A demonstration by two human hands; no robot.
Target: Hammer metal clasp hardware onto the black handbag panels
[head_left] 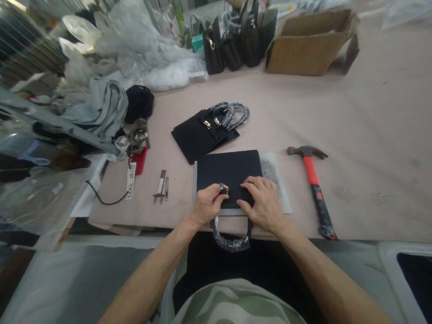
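A flat black bag panel (229, 168) lies in front of me, with a plastic-wrapped bag handle (231, 243) hanging over the table's front edge. My left hand (207, 204) is closed around a short metal punch-like tool (222, 186), held at the panel's lower part. My right hand (263, 200) rests on the panel's right side, thumb and fingers bent about a dark strap end. What lies under its palm is hidden. Beneath the panel shows a pale board (281, 193). To the right lies a claw hammer (312, 180) with a red and black handle.
Behind the panel lie stacked black bag panels (197, 139) with gold clasps and wrapped handles. A forked metal tool (161, 184) and a thin metal rod (166, 188) lie left. Black handbags (213, 49), a cardboard box (300, 51) and plastic wrapping (175, 72) stand farther back.
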